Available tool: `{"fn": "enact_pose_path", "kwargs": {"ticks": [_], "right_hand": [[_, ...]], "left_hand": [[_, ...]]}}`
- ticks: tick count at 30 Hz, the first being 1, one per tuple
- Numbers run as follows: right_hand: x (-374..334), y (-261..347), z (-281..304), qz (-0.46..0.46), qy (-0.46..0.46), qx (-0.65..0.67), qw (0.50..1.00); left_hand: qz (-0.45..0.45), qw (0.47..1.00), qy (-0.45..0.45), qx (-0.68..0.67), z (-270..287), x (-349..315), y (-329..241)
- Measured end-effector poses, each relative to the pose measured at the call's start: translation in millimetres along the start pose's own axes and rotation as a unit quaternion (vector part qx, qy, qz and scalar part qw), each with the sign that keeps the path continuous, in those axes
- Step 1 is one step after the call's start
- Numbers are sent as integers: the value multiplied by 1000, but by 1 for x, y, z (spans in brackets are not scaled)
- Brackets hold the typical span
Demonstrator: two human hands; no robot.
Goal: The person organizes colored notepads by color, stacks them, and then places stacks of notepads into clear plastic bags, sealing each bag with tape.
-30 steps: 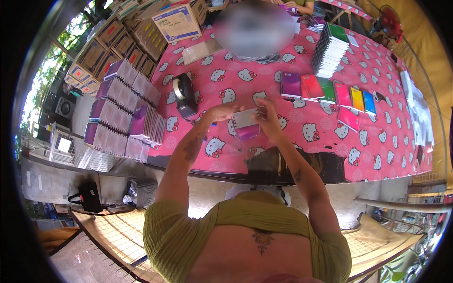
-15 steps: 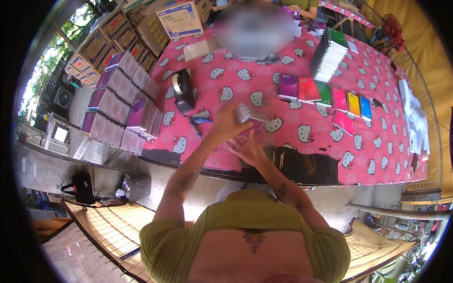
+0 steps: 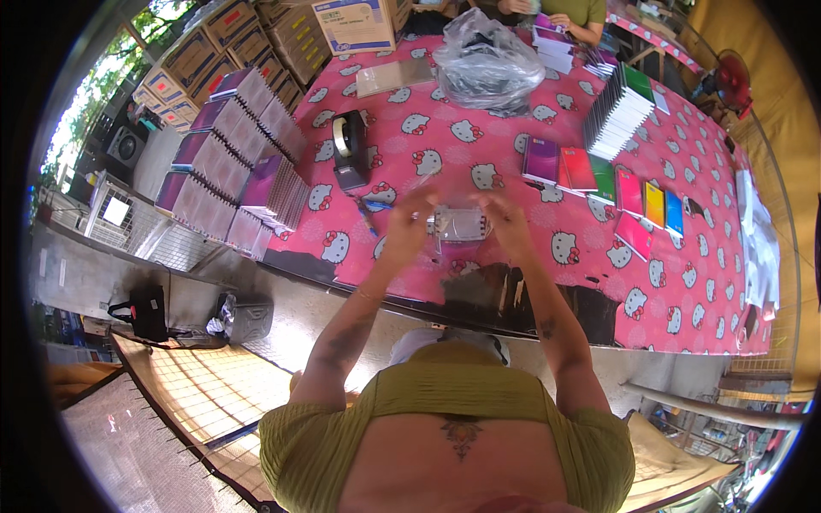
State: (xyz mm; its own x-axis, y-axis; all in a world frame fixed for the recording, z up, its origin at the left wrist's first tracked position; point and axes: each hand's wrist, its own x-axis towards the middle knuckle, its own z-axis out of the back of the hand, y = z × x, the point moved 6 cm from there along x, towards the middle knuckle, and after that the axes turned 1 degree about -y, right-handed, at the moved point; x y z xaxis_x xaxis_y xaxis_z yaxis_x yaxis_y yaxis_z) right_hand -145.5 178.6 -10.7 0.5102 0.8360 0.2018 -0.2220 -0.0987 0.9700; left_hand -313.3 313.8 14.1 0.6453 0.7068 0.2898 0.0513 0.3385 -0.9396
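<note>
A small bundle of spiral notebooks (image 3: pixel 463 225) lies in front of me on the pink table cover, its pale side up and shiny clear plastic about it. My left hand (image 3: pixel 412 226) closes on the bundle's left end, fingers somewhat blurred. At the far right corner, my right hand (image 3: pixel 508 226) has its fingers bent and pinched on the plastic-covered bundle. Just left of my left hand lie a blue pen (image 3: pixel 376 204) and another slim tool (image 3: pixel 367 217). A black tape dispenser (image 3: pixel 350 152) stands beyond them.
Tall stacks of wrapped notebooks (image 3: pixel 224 141) stand at the left. Coloured notebooks (image 3: pixel 578 169) lie at the right, near a tall notebook pile (image 3: pixel 614 115). A clear plastic bag (image 3: pixel 486 64) sits at the back. Another person's hand (image 3: pixel 560 23) is at the far edge.
The bundle has gone from being held tilted, purple cover partly showing, to pale side up on the table. My right hand has moved to its far right corner. The view has shifted slightly.
</note>
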Motion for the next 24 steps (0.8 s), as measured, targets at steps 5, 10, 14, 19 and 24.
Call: {"fn": "enact_pose_path", "kwargs": {"ticks": [5, 10, 14, 19, 24], "right_hand": [[-27, 134, -38, 226, -27, -252, 941], [-29, 124, -66, 216, -4, -446, 868], [-26, 113, -67, 200, 20, -475, 857], [-23, 110, -73, 179, 25, -458, 870], [-28, 116, -73, 180, 13, -463, 868]], "left_hand": [[-50, 884, -267, 381, 173, 52, 77], [258, 944, -208, -8, 198, 104, 157], [127, 947, -281, -85, 173, 89, 169], [131, 878, -202, 413, 179, 83, 110], [86, 867, 19, 490, 136, 68, 32]]}}
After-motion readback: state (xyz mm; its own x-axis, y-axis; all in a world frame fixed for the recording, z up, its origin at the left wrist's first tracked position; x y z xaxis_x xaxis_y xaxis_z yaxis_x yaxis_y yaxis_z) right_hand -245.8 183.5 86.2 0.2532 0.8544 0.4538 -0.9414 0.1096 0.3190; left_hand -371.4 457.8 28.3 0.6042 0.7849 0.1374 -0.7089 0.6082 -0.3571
